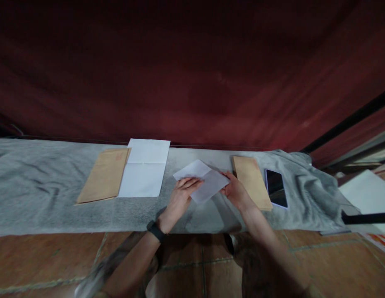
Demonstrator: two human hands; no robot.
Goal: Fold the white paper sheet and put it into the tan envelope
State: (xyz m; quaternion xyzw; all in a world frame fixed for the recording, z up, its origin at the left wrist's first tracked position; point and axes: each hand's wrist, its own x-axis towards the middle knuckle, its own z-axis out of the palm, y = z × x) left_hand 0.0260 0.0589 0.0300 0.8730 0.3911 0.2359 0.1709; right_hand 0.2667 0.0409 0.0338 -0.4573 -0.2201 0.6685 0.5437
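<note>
A folded sheet of white paper (207,188) is held at an angle above the middle of the grey cloth, a crease running across it. My left hand (183,192), with a dark band on the wrist, grips its left side, fingers lying across the top face. At the right corner my right hand (233,188) pinches the same sheet, its thumb and fingers partly behind the paper. To the left lies another white sheet (145,178), flat with a crosswise crease. Close to my right hand rests a stack of brown envelopes (251,180).
More brown envelopes (104,176) lie left of the flat sheet. A phone (276,188) with a pale purple edge sits at the right. The grey cloth (49,186) covers a narrow bench before a dark red curtain (192,82). Below is a tiled floor (43,260).
</note>
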